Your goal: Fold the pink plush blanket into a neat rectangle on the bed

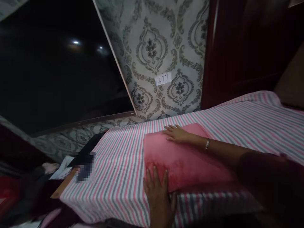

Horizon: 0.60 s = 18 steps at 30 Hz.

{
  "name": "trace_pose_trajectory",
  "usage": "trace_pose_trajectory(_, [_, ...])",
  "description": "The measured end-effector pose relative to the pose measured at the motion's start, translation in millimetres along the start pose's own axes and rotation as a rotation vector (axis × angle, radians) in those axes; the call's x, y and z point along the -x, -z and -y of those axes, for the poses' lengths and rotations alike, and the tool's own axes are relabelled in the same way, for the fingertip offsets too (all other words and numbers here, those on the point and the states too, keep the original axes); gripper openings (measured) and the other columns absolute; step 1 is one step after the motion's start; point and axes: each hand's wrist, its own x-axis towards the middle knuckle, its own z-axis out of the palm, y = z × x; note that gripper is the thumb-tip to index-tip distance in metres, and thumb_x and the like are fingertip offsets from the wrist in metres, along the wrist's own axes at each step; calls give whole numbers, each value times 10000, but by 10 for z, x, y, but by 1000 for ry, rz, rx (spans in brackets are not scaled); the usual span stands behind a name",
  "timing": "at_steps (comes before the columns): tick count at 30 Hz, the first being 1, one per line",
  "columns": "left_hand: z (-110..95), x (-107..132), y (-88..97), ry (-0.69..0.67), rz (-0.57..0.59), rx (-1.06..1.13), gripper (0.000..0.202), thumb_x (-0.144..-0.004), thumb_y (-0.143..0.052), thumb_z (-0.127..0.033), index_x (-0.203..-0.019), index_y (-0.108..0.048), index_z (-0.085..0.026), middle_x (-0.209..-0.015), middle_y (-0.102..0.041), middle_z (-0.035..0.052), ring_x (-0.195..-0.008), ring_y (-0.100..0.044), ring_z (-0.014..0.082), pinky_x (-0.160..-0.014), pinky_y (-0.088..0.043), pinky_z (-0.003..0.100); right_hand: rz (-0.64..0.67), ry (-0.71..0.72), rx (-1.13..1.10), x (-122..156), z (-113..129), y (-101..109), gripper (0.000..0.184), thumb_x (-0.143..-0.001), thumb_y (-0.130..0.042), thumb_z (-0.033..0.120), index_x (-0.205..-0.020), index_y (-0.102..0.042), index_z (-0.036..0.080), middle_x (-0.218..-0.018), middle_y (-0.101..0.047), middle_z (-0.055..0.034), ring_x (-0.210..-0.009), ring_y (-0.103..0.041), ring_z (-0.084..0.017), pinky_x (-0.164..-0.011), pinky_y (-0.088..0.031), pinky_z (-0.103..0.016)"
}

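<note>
A folded pink cloth (190,161), soft and plush-looking, lies flat on a striped cover (118,161) of white, pink and grey. My left hand (159,193) is open, palm down, with its fingers spread over the cloth's near left corner. Across the cloth's far edge rests my right hand (177,133), also open and palm down, fingers pointing left. A bracelet (207,144) circles my right wrist. My right forearm and sleeve hide part of the cloth's right side.
A large dark screen (61,69) stands at the left against a patterned wall (152,47). A paper label reading 277 (163,78) is on that wall. A dark red wooden panel (237,57) rises at the right. Clothes and other items (26,190) are piled at the lower left.
</note>
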Motion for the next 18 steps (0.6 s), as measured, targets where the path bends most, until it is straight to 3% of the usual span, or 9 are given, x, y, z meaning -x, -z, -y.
trace_pose_trajectory(4, [-241, -149, 107, -64, -41, 26, 718, -842, -613, -357, -1505, -378, -209, -1600, -280, 134, -1483, -153, 402, -1144, -152, 675, -2, 133, -59, 748, 53, 71, 588, -988, -414, 514, -1532, -329, 306, -1626, -218, -109, -1475, -207, -382, -1124, -205, -671])
trace_pose_trajectory(8, [-745, -340, 28, -341, 61, 122, 752, -852, -596, -371, -1524, -325, -171, -1571, -346, 134, -1460, -263, 348, -1166, -231, 607, -7, 189, -96, 1245, 53, 75, 564, -1000, -396, 510, -1532, -309, 343, -1628, -220, -83, -1490, -169, -357, -1140, -171, -661])
trace_pose_trajectory(10, [-984, -400, -97, -389, 90, 150, 781, -846, -612, -420, -1527, -319, -174, -1568, -342, 158, -1437, -300, 378, -1123, -301, 626, -10, 144, -89, 1351, -50, 58, 559, -1006, -386, 500, -1534, -306, 336, -1624, -229, -92, -1485, -183, -363, -1130, -178, -670])
trace_pose_trajectory(13, [-1204, -407, -310, -360, 74, 152, 819, -784, -691, -464, -1510, -362, -279, -1588, -292, 157, -1418, -274, 476, -1054, -308, 717, -35, 75, -48, 1377, -301, 10, 568, -991, -421, 505, -1521, -347, 315, -1607, -280, -98, -1472, -219, -377, -1126, -171, -675])
trace_pose_trajectory(18, [-1248, -333, -434, -328, 69, 155, 810, -745, -740, -427, -1480, -406, -358, -1615, -238, 121, -1437, -212, 486, -1082, -247, 717, -115, 4, -13, 1206, -725, -88, 568, -981, -406, 527, -1509, -377, 317, -1607, -297, -67, -1483, -191, -362, -1139, -164, -648])
